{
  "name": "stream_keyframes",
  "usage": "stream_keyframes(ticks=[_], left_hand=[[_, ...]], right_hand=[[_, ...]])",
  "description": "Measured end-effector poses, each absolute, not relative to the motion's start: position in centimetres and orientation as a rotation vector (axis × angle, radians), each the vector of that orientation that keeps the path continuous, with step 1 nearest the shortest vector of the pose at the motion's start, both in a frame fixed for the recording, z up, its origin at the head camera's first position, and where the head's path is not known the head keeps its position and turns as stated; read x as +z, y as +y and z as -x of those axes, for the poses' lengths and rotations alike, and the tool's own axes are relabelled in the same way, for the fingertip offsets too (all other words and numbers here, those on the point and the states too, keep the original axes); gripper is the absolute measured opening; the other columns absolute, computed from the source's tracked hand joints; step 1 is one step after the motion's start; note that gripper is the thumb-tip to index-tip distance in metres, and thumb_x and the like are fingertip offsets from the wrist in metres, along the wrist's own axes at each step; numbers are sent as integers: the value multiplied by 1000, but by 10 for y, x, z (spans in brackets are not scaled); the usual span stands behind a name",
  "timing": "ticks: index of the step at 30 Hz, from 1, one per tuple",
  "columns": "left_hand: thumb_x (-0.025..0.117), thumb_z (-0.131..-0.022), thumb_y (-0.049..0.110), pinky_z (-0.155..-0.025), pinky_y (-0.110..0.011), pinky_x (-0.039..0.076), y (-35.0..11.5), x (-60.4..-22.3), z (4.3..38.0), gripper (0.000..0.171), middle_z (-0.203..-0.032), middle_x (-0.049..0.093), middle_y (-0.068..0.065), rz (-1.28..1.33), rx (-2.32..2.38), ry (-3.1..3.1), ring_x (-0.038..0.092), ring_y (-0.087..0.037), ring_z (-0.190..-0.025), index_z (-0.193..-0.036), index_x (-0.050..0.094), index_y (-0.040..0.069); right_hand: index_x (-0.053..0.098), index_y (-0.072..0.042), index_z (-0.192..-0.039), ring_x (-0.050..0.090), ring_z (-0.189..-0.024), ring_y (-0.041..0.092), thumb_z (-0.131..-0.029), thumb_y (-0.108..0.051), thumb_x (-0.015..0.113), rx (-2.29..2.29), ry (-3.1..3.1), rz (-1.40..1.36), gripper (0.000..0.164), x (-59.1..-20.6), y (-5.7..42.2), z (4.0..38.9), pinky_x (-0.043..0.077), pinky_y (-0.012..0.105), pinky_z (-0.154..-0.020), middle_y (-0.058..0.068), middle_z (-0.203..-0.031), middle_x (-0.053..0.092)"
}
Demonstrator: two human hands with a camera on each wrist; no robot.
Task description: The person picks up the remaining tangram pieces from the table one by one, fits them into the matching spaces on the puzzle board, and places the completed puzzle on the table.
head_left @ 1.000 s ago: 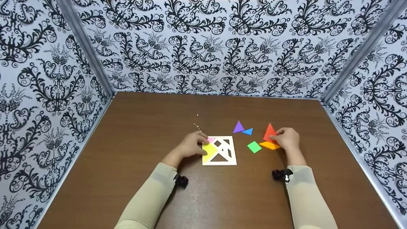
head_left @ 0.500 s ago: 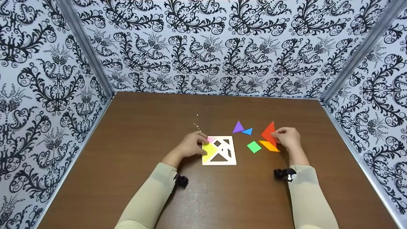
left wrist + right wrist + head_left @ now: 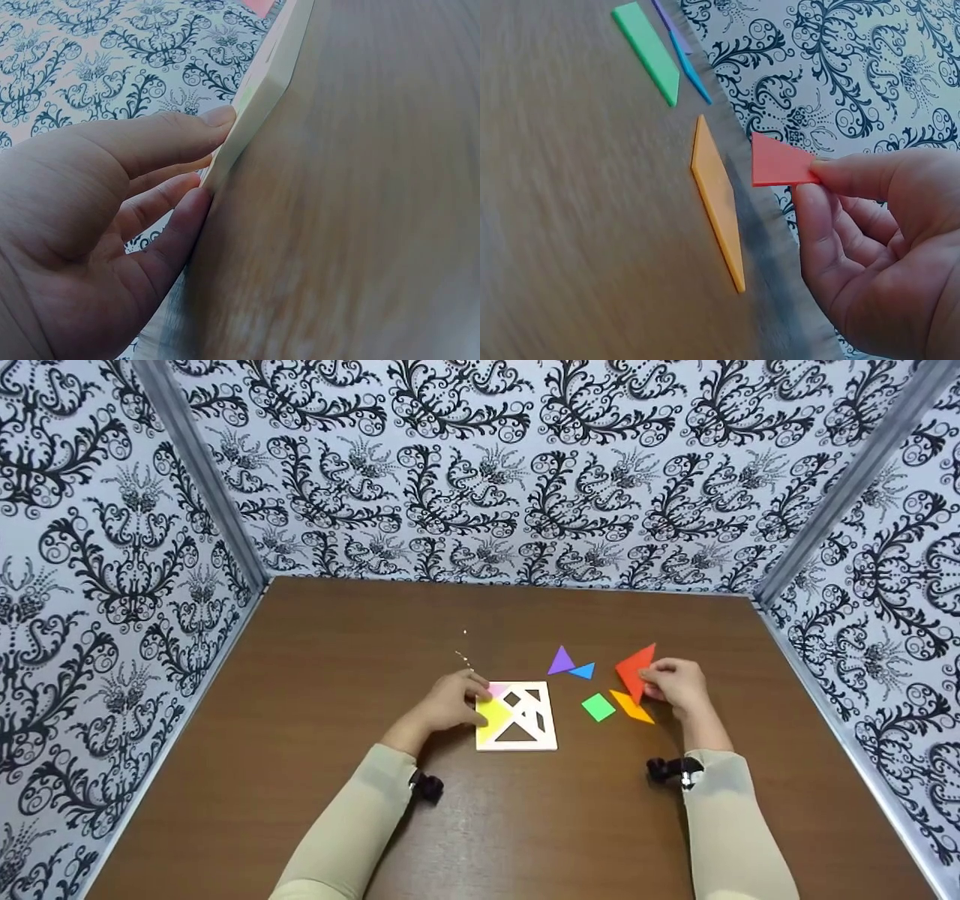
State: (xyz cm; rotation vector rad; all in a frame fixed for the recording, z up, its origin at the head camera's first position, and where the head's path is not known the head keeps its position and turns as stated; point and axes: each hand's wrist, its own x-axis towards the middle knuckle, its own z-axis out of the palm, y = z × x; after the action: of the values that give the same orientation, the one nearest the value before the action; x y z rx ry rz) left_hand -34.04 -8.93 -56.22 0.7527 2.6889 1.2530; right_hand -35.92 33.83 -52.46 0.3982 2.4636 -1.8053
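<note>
My left hand grips the left edge of a white tangram board, thumb on top and fingers at its side in the left wrist view. A yellow piece and a pink piece fill the board's left part; several cut-outs show dark. Between thumb and fingertips, my right hand pinches a red triangle, raised above the table in the right wrist view. Just below it lies an orange parallelogram. A green square is to its left.
Behind the green square, a purple triangle and a blue triangle lie corner to corner. Small white specks mark the brown table beyond the board. Patterned walls enclose the table at the back and both sides.
The red triangle has turned clockwise in my right fingers, its tip swinging to the right. The orange parallelogram under it has turned a little. My left hand stays on the board.
</note>
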Motion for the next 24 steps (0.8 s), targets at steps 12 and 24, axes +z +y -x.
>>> stream_keyframes(ticks=[12, 24], left_hand=[[93, -72, 11, -110, -47, 51, -89, -562, 340, 41, -132, 70, -11, -739, 1260, 2677, 66, -32, -122, -111, 82, 4], [92, -72, 12, -107, -44, 54, -90, -561, 340, 41, -132, 70, -11, -736, 1257, 2673, 67, -31, -120, -111, 82, 4]], right_hand=[[69, 0, -105, 69, -63, 5, -99, -5, 70, -1977, 2305, -402, 7, -524, 334, 362, 62, 19, -66, -2, -80, 65], [60, -3, -97, 68, -65, 9, -96, 3, 70, -2155, 2164, -300, 11, -524, 329, 362, 63, 21, -65, -1, -76, 64]])
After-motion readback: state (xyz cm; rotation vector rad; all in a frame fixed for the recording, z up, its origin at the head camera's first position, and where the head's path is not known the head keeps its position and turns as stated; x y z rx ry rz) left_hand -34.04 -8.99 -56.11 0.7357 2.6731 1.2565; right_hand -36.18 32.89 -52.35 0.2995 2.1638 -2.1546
